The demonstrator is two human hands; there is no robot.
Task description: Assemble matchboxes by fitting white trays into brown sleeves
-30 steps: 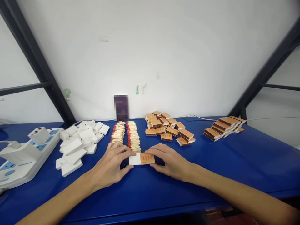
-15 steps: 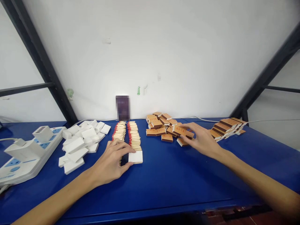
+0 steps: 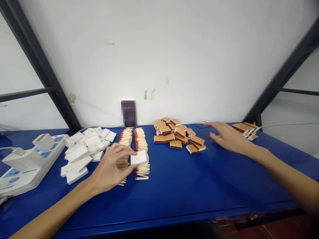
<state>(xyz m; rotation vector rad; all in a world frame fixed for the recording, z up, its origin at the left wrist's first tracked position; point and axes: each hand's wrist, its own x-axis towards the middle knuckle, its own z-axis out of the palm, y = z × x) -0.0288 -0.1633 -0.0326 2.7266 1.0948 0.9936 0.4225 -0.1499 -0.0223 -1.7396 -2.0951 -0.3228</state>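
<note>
My left hand (image 3: pixel 112 167) pinches a small white matchbox tray (image 3: pixel 139 157) between thumb and fingers, its plain side facing up. The tray is over the right-hand row of red-tipped matches (image 3: pixel 141 141) and hides part of it. A second row of matches (image 3: pixel 126 137) runs alongside, partly behind the hand. My right hand (image 3: pixel 225 137) is above the table with fingers stretched out and nothing in it. It is between a loose pile of orange matchboxes (image 3: pixel 175 131) and a neat stack of matchboxes (image 3: pixel 243 127), which it partly covers.
White matchbox trays (image 3: pixel 87 149) lie heaped on the left. Beside them is a power strip (image 3: pixel 32 169) with chargers plugged in. A dark, blurred-out rectangular item (image 3: pixel 129 113) leans on the wall behind the matches. A thin white cable (image 3: pixel 286 127) crosses at the right.
My right hand has let go of an orange matchbox, which lies on the pile, and moved right. My left hand has shifted the white tray slightly left and up from the near end of the match row.
</note>
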